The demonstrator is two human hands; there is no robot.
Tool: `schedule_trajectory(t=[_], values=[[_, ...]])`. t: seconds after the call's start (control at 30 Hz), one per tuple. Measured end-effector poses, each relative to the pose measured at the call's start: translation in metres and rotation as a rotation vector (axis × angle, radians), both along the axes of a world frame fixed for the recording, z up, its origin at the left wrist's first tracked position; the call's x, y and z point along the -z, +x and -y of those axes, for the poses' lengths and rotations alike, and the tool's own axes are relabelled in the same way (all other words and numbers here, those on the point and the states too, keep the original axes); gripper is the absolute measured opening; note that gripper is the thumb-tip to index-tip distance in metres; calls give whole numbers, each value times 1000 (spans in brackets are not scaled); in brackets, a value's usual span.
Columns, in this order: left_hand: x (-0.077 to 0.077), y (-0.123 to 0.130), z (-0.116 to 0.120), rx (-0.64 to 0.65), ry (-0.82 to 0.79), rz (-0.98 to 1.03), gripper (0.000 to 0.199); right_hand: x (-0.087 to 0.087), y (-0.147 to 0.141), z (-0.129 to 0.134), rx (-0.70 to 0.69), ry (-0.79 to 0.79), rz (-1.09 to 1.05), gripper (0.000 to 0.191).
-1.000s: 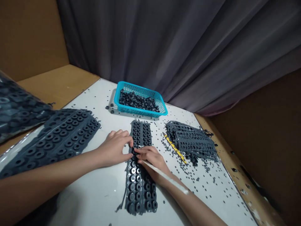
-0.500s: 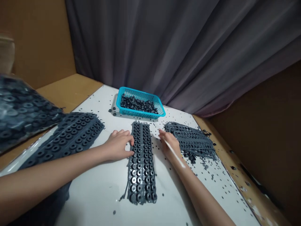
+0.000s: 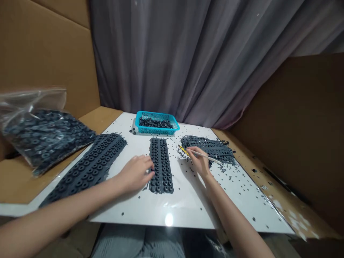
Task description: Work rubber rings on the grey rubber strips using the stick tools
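A dark rubber strip (image 3: 161,165) with rows of ring-shaped parts lies lengthwise on the white board, in the middle. My left hand (image 3: 138,172) rests at its left edge, fingers curled, thumb and fingertips touching the strip. To the right of the strip, my right hand (image 3: 198,157) is closed around a thin tool with a yellow part (image 3: 183,149) and a pale shaft (image 3: 206,156). The tool's dark tip points up and left, apart from the strip. Just behind that hand lies a stack of perforated dark sheets (image 3: 215,147).
A blue basket (image 3: 158,130) of small black rings stands at the back. More ringed strips (image 3: 88,166) lie left, beside a clear bag (image 3: 51,134) of rings. Small black bits dot the white board (image 3: 188,211). Cardboard walls and a grey curtain (image 3: 161,53) surround it.
The view has shifted, showing the board's front edge and more of the bag. My right hand has turned so that the tool's yellow part shows. My left hand remains at the strip.
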State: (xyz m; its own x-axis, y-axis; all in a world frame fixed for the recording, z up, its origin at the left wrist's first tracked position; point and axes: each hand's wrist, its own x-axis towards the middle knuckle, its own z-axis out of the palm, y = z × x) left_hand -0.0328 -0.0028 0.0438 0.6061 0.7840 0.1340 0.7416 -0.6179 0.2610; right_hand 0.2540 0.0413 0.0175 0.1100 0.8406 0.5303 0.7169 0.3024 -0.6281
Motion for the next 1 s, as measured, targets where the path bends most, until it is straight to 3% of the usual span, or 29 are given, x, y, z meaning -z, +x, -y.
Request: schedule_trajectory(t=[0.1, 0.17, 0.23, 0.3, 0.4, 0.77, 1.0], values=[[26, 0, 65, 141, 29, 124, 26, 5, -43, 35, -183, -54, -47, 24], [49, 1, 96, 141, 120, 139, 39, 10, -66, 60, -371, -82, -75, 20], [67, 4, 113, 86, 215, 124, 48, 16, -81, 81, -547, -62, -66, 18], [79, 8, 116, 25, 265, 103, 50, 21, -87, 94, -640, -10, -28, 18], [85, 13, 112, -28, 237, 64, 50, 26, -85, 100, -685, 48, 47, 21], [83, 17, 113, -103, 169, 36, 57, 30, -81, 99, -729, 133, 163, 14], [82, 16, 112, -83, 178, 24, 53, 34, -78, 90, -753, 240, 453, 15]])
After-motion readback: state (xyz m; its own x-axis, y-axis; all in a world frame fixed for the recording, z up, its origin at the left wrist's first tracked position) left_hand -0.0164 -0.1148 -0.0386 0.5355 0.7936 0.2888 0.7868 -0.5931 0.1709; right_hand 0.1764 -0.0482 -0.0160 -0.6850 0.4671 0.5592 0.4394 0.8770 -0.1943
